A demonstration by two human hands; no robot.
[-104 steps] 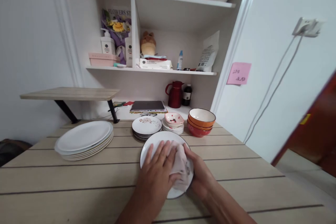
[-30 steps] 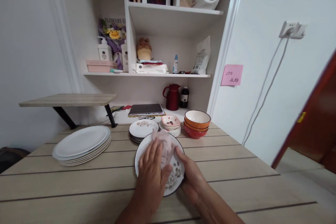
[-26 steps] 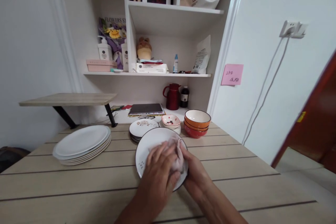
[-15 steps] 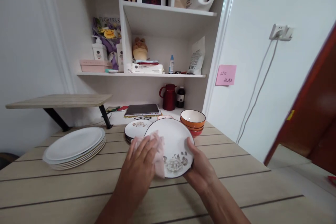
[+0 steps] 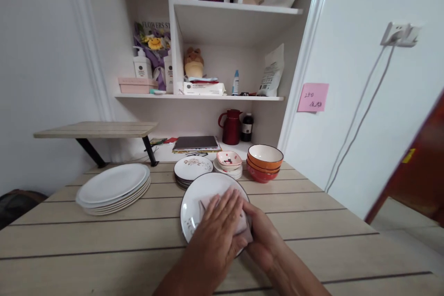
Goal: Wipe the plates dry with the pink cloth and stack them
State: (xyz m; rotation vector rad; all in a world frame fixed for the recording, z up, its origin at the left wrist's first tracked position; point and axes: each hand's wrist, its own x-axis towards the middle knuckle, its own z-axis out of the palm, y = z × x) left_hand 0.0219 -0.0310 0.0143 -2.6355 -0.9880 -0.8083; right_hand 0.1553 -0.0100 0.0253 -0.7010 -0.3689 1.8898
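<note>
A white plate (image 5: 197,194) with a dark rim and a flower print lies on the wooden table in front of me. My left hand (image 5: 217,233) lies flat on a pale pink cloth (image 5: 208,202), pressing it onto the plate, fingers stretched out. My right hand (image 5: 263,240) grips the plate's right edge, its thumb on the rim beside the cloth.
A stack of large white plates (image 5: 113,187) sits at the left. Behind the plate stand a stack of small flowered plates (image 5: 193,169), small saucers with a pink dish (image 5: 228,161) and stacked orange bowls (image 5: 265,161). Shelves (image 5: 208,97) rise at the back; a wall (image 5: 347,125) is on the right.
The plate, tilted up off the table half a second ago, now lies flat. My left hand with the cloth has moved from its left side to the right middle.
</note>
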